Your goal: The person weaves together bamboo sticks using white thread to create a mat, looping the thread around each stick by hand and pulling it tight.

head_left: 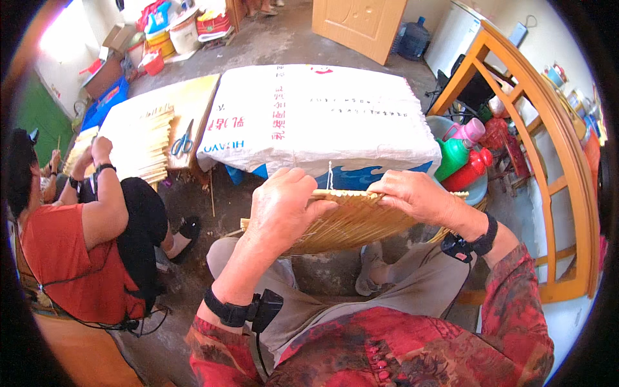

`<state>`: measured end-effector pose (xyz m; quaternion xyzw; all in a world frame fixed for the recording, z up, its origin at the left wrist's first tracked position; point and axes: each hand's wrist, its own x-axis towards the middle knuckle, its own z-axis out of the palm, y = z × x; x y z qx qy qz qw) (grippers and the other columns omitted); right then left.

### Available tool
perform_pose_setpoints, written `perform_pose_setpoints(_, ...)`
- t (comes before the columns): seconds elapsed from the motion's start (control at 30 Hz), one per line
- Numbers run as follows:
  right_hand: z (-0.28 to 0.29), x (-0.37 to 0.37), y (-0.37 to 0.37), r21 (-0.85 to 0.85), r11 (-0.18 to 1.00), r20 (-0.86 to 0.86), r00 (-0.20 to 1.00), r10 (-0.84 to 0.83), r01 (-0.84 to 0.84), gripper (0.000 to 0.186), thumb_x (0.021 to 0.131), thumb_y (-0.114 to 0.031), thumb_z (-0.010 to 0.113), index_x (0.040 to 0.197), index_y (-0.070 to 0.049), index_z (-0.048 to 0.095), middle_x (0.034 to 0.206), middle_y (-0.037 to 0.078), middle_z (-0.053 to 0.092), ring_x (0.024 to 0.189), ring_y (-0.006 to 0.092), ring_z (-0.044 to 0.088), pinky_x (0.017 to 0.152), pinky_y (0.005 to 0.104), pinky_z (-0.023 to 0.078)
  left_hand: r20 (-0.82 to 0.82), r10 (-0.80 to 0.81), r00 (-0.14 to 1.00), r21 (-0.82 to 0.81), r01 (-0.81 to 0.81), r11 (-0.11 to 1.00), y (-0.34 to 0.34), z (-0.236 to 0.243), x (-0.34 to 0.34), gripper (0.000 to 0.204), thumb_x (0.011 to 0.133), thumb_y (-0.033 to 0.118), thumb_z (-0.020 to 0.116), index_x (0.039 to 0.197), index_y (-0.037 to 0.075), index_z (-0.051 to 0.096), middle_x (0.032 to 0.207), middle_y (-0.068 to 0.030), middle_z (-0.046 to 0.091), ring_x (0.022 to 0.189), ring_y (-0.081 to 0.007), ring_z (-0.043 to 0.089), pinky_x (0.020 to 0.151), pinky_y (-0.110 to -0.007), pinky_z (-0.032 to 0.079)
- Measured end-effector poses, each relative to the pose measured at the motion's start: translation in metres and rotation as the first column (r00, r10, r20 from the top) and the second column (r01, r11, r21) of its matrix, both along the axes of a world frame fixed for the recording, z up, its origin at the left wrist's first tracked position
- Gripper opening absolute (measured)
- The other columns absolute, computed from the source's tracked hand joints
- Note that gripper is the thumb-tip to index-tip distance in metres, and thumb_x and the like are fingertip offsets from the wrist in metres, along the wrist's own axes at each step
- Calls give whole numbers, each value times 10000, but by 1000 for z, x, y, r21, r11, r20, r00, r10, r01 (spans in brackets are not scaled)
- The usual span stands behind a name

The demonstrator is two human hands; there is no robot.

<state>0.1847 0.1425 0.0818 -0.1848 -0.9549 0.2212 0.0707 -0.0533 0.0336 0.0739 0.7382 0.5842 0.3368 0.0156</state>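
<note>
A woven straw mat hangs over my knees, its upper edge raised toward the covered table. My left hand is closed on that edge near the left, thumb lying along it. Further right, my right hand grips the same edge with its fingers curled over the top. A thin white cord stands up from the edge between my hands. Just beyond is a table draped with a white printed sack.
Blue-handled scissors and straw strips lie on a board at left. A co-worker in a red top sits there, hands raised. Green and red thermoses and a wooden frame stand at right.
</note>
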Motion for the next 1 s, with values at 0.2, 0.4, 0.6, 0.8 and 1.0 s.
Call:
perform_pose_setpoints(0.2, 27, 5, -17, 355, 934, -102, 992, 76, -35, 172, 797, -153, 583, 958, -93, 576, 801, 72, 552, 792, 258, 580, 697, 372, 461, 31, 79, 996, 71, -81, 994, -29, 15, 12, 265, 654, 210, 758, 707, 21, 580, 676, -95, 529, 635, -286, 519, 567, -369, 428)
perform_pose_setpoints(0.4, 103, -8, -32, 571, 786, -24, 952, 305, -237, 119, 751, -135, 593, 858, -88, 568, 730, 37, 547, 732, 216, 565, 660, 333, 448, 269, 174, 947, 137, -217, 967, -71, 19, 29, 201, 673, 110, 748, 768, 21, 594, 697, -94, 547, 631, -251, 524, 565, -335, 422)
perform_pose_setpoints(0.6, 130, -78, -28, 610, 602, 223, 841, 493, -515, 78, 730, -142, 577, 692, -82, 545, 646, 35, 561, 686, 197, 604, 668, 339, 454, 730, 362, 579, -172, -357, 918, -99, -10, 48, 146, 792, 104, 687, 826, -3, 594, 675, 11, 501, 629, -83, 465, 579, -222, 377)
perform_pose_setpoints(0.8, 112, -147, -26, 333, 730, 319, 800, 508, -597, 126, 716, -137, 604, 805, -52, 634, 758, 103, 638, 781, 280, 627, 700, 388, 480, 877, 395, 272, -343, -221, 913, -123, -28, 40, 199, 876, 177, 621, 800, -3, 587, 678, 81, 459, 640, -16, 370, 546, -193, 307)
perform_pose_setpoints(1.0, 76, -181, -16, 63, 775, 316, 749, 581, -628, 268, 713, -180, 670, 967, -96, 674, 871, 117, 672, 876, 279, 631, 757, 380, 481, 764, 482, 429, -423, -230, 876, -132, -41, 34, 279, 889, 191, 589, 706, -4, 512, 601, 56, 418, 593, -30, 348, 499, -225, 298)
